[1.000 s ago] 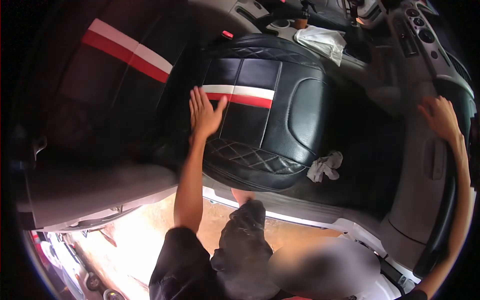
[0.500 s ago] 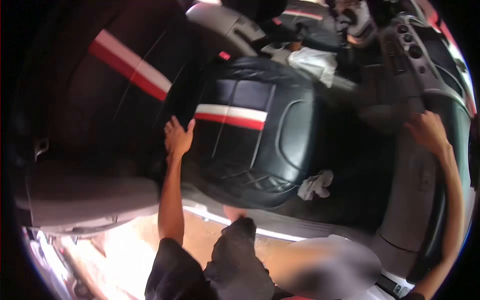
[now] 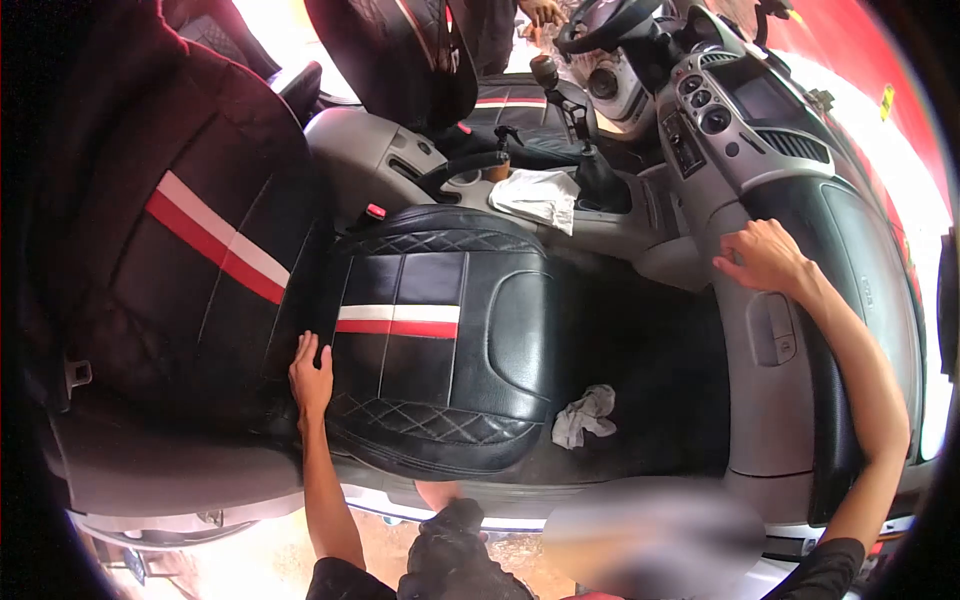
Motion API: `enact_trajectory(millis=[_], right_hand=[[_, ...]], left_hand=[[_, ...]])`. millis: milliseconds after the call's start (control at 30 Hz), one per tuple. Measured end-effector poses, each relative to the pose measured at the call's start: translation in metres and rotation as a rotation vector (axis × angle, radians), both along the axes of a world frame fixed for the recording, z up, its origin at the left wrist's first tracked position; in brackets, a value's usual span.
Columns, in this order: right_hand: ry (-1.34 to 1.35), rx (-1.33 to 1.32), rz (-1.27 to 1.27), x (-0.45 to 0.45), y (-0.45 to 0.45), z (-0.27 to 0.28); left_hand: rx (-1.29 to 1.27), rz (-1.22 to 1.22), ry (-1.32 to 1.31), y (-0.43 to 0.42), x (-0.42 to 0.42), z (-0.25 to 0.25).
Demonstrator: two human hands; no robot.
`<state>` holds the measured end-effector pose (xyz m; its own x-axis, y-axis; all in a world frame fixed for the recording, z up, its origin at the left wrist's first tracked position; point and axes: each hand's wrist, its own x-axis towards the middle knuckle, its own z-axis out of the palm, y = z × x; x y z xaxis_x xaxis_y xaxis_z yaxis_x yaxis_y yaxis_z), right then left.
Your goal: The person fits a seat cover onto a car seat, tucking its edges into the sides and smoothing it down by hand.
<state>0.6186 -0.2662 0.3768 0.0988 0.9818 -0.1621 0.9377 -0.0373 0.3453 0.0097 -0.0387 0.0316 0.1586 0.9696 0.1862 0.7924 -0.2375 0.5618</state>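
Note:
My left hand [image 3: 312, 375], fingers apart and nothing visible in it, rests where the passenger seat's cushion [image 3: 420, 360] meets its backrest [image 3: 180, 300]. The seat is black leather with a white and red stripe. Over at the dashboard [image 3: 860, 260], my right hand [image 3: 768, 255] is at the front face just above the glove box latch [image 3: 775, 330]. Its fingers are curled, and whatever lies under them is hidden. A crumpled whitish cloth [image 3: 584, 416] lies on the dark footwell floor.
Another white cloth [image 3: 538, 198] lies on the centre console beside the gear lever [image 3: 590, 150] and handbrake [image 3: 465, 170]. Across the car are the steering wheel [image 3: 610, 25], the driver's seat [image 3: 515, 110] and another person's hand [image 3: 543, 12]. The door sill [image 3: 500, 495] runs below.
My view has tilted up, bringing the steering wheel, windscreen side and other person's hand into sight. Both hands stay near the same places on the seat and dashboard.

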Motion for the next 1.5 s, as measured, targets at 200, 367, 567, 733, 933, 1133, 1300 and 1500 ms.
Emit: enact_trajectory(millis=[200, 367, 567, 733, 933, 1133, 1300, 1500], right_hand=[[0.004, 0.026, -0.008, -0.006, 0.001, 0.001], [-0.011, 0.011, -0.037, -0.006, 0.001, 0.001], [-0.020, 0.006, -0.001, -0.007, 0.000, 0.000], [-0.033, 0.012, -0.004, -0.007, 0.001, 0.001], [-0.023, -0.026, -0.037, -0.010, 0.001, 0.004], [-0.013, 0.028, 0.024, -0.007, -0.001, -0.001], [-0.027, 0.014, -0.017, -0.002, 0.001, -0.002], [-0.010, 0.011, -0.021, 0.002, 0.000, -0.002]], left_hand=[[0.025, -0.012, 0.004, 0.002, 0.002, -0.008], [-0.010, 0.069, 0.060, 0.008, 0.013, -0.001], [0.008, -0.225, -0.087, 0.073, -0.019, -0.032], [-0.062, -0.138, -0.051, 0.065, -0.012, -0.038], [-0.184, 0.115, 0.340, -0.041, 0.001, -0.002], [-0.072, 0.031, 0.279, 0.000, 0.014, -0.010], [-0.107, -0.151, -0.021, 0.070, -0.001, -0.017], [-0.094, 0.082, 0.297, 0.005, 0.007, -0.016]])
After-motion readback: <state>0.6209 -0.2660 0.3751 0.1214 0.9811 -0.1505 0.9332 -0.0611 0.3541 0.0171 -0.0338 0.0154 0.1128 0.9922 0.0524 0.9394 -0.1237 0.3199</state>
